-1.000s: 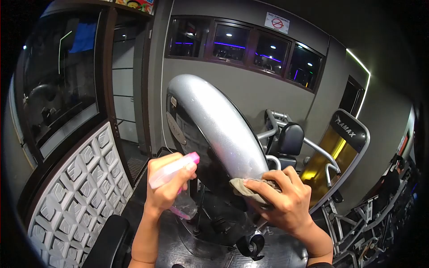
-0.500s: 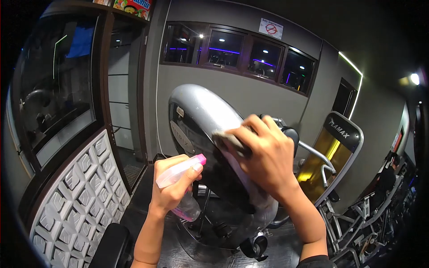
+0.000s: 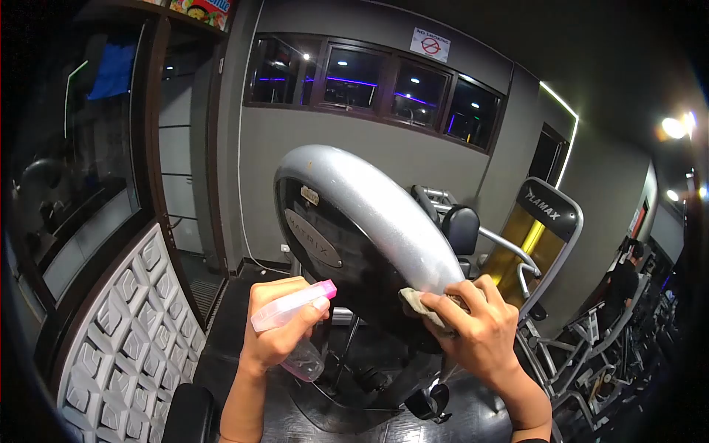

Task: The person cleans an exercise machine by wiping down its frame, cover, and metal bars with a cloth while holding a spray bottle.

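Note:
My left hand (image 3: 284,325) is closed round the neck of a clear spray bottle (image 3: 304,362) with a pink-tipped white spray head. The nozzle points up and to the right. In my right hand (image 3: 480,325) is a crumpled greyish cloth (image 3: 422,304), pressed against the lower end of a gym machine's curved cover. This gym machine (image 3: 332,229) has a glossy silver rim and a black side panel with an oval MATRIX badge (image 3: 314,238). Part of the cloth is hidden under my fingers.
Behind the cover are a black pad (image 3: 462,230) and a PLAMAX machine (image 3: 550,210). White patterned panels (image 3: 133,332) stand left, beside a doorway (image 3: 185,162). A person (image 3: 626,284) in dark clothes is among equipment at far right. A black padded part (image 3: 190,415) sits low at left.
My right hand has moved the cloth down and to the right along the cover, uncovering more silver rim. My left hand still holds the spray bottle, slightly lower in view.

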A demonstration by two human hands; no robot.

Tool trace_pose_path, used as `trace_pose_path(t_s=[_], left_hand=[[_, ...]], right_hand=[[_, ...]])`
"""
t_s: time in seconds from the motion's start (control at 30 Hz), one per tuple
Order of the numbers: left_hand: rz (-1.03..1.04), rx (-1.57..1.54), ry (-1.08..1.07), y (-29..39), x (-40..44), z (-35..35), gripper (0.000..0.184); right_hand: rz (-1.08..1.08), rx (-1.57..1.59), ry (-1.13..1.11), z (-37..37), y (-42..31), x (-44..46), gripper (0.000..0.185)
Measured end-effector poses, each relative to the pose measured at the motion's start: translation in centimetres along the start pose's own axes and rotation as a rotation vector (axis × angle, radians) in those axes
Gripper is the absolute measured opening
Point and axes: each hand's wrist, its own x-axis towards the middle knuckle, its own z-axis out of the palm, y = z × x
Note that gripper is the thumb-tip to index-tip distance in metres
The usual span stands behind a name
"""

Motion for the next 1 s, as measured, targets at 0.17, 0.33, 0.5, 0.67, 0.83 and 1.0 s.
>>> trace_pose_path(t_s=[0.17,0.33,0.5,0.67,0.83,1.0], left_hand=[[-0.025,-0.016,-0.022,-0.8,-0.1,-0.2,0.021],[-0.061,-0.022,-0.033,-0.9,0.1,0.2,0.029],[-0.025,-0.11,-0.084,-2.3,0.0,-0.9,0.019],[-0.07,-0.148,-0.108,-2.9,-0.2,-1.8,0.018],[-0.043,-0.14,-0.148,-3.6,0.1,-1.6,0.017],[-0.069,-0.171,-0.177,-4.3,0.0,-1.2,0.018]], right_hand=[[-0.025,-0.064,0.072,1.8,-1.3,4.1,0.037],[-0.077,-0.205,0.073,2.8,-2.7,6.1,0.02],[-0.077,-0.231,-0.078,1.3,-3.2,1.5,0.034],[-0.005,-0.251,-0.087,0.1,-3.0,-1.2,0.037],[0.014,-0.263,0.006,1.5,-4.1,2.9,0.036],[0.001,-0.314,0.016,4.1,-5.7,6.5,0.034]])
